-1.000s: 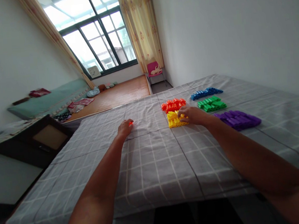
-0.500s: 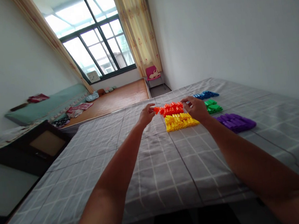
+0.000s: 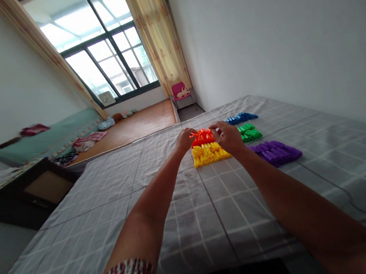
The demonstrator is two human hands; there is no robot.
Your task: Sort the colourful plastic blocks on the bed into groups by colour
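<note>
Orange-red pieces (image 3: 203, 136) lie in a low pile between my two hands. At the pile's left end, the curled fingers of my left hand (image 3: 184, 141) are closed on an orange piece, mostly covered by them. My right hand (image 3: 229, 136) is at the pile's right end, thumb and fingers apart, with nothing visible in it. Yellow pieces (image 3: 210, 154) sit on the near side of the orange ones. Right of my right hand are green pieces (image 3: 249, 132), with blue pieces (image 3: 241, 118) farther back and purple pieces (image 3: 276, 152) nearer.
A grey checked cloth (image 3: 177, 222) covers the large surface under the piles. A dark cabinet (image 3: 44, 190) stands at the left. Beyond are a low bed with a brown mat (image 3: 137, 125), a pink chair (image 3: 179, 88) and a window. A white wall borders the right side.
My left hand has brought the orange piece right, up against the orange pile. My right hand remains beside the pile's right end. The whole view has shifted slightly, moving the piles left in the picture.
</note>
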